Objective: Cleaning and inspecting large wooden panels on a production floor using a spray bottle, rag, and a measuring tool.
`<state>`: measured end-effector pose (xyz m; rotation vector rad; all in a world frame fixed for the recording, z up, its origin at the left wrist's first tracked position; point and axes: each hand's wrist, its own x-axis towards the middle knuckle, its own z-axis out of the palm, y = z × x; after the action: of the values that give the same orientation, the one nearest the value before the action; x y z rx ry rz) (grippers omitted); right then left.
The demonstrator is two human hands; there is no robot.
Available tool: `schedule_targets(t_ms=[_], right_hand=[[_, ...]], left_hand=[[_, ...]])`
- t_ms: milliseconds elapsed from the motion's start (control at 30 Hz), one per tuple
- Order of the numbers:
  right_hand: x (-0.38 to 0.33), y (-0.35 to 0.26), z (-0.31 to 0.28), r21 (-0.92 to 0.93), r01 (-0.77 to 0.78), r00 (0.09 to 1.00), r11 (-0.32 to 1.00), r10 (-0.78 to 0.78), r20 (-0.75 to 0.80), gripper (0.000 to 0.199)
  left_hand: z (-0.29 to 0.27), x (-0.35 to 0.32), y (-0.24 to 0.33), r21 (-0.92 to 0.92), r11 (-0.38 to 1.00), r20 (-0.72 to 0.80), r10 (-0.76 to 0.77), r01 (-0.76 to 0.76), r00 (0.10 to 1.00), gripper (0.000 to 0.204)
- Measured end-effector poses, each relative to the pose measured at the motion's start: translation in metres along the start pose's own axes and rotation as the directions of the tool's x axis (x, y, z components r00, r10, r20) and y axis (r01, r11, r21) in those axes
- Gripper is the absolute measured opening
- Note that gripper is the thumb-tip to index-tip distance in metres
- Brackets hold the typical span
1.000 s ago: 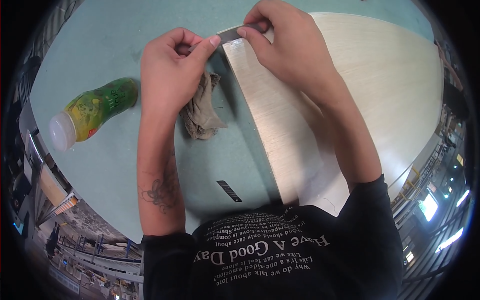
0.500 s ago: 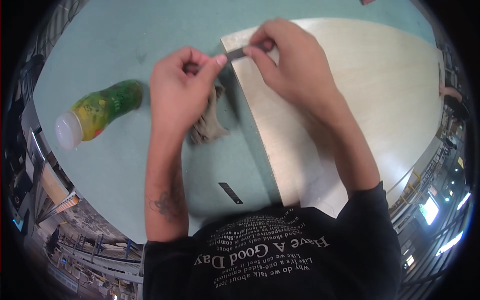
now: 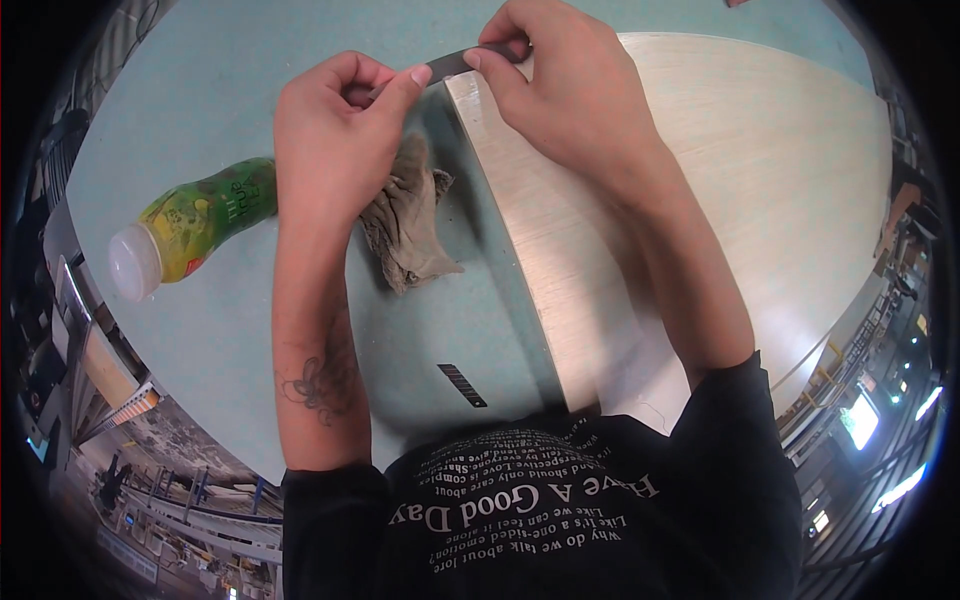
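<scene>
A thin, flat, dark grey strip (image 3: pixel 450 67) is stretched between my two hands at the far left corner of a pale wooden board (image 3: pixel 760 180). My left hand (image 3: pixel 335 145) pinches one end over the green tabletop. The other end is pinched by my right hand (image 3: pixel 580 95), above the board's corner. The strip lies across the board's left edge; whether it is pressed on the wood I cannot tell. Both ends are partly hidden by my fingers. A crumpled grey-brown cloth (image 3: pixel 410 225) lies just nearer than my left hand, partly behind its wrist.
Left of my forearm, a green and yellow bottle (image 3: pixel 205 220) with a white cap lies on its side on the green table (image 3: pixel 200 340). A small black slotted strip (image 3: pixel 461 386) lies near me. Another person's arm (image 3: pixel 905 205) shows at the board's far right end.
Both hands have moved away from me along the board's left edge to its far corner, carrying the strip. More of the cloth shows now. The other person's arm at the right has shifted.
</scene>
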<state>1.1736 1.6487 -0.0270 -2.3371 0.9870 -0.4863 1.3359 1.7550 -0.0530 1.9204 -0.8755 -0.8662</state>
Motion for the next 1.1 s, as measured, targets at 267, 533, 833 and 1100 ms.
schedule_targets(t_ms=[267,533,833,1100], right_hand=[[0.001,-0.005,-0.001,0.029,-0.034,0.999,0.999,0.033,0.017,0.013],[0.001,-0.006,0.0,-0.014,-0.039,0.999,0.999,0.04,0.033,0.013],[-0.001,-0.004,-0.002,-0.023,-0.043,0.998,0.999,0.045,0.047,0.013],[-0.008,0.003,0.005,-0.008,0.002,1.0,1.0,-0.002,0.03,0.015]], left_hand=[[-0.003,-0.001,0.001,-0.013,1.0,-0.013,-0.005,0.005,1.0,0.032],[-0.004,-0.002,-0.001,0.002,1.0,0.003,-0.024,0.024,1.0,0.032],[0.001,-0.006,-0.001,0.007,0.999,0.014,-0.037,0.037,0.999,0.032],[-0.001,-0.009,-0.003,-0.029,0.999,0.02,-0.044,0.045,0.999,0.032]])
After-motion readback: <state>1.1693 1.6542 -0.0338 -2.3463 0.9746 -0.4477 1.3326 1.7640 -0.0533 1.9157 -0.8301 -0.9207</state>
